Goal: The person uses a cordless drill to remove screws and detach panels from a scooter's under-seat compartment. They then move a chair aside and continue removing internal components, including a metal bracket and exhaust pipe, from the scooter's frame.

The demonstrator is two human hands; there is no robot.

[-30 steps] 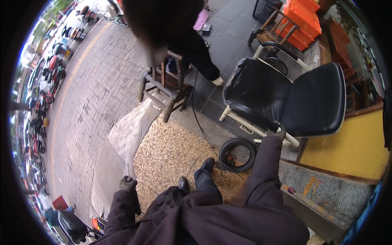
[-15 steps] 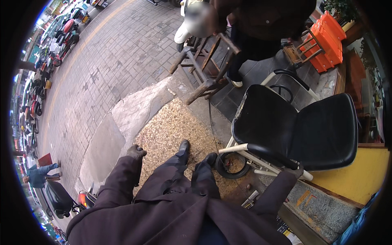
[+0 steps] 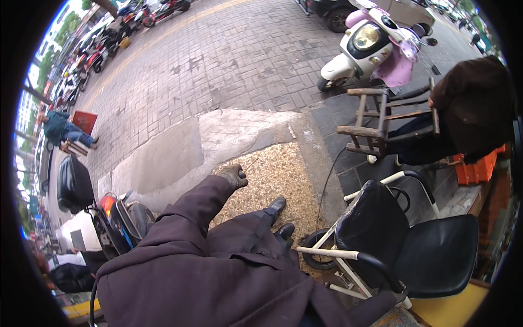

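Note:
My left hand (image 3: 234, 175), in a dark work glove, is held out over the speckled yellowish slab. Its fingers are closed, and a thin wire-like piece (image 3: 251, 164) sticks out from them. At lower right my right hand (image 3: 402, 294) is at the black armrest end of a chair (image 3: 436, 256) and seems wrapped round it; the sleeve hides most of the fingers. Black padding and a cream metal frame make up this chair, which is tipped over. Beneath its frame, near my shoes, lies a black ring (image 3: 317, 265) like a small tyre.
To the right, a person in a dark jacket (image 3: 476, 109) holds a wooden stool (image 3: 370, 117) sideways. Beyond stands a white and pink scooter (image 3: 365, 46). A parked motorbike (image 3: 111, 210) is close on my left. Orange plastic stools (image 3: 476, 170) and a dark cable (image 3: 327, 182) are at right.
My view has swung, bringing the scooter and nearby motorbike fully into sight. The person with the wooden stool now appears farther right. My left hand remains closed, my right at the chair.

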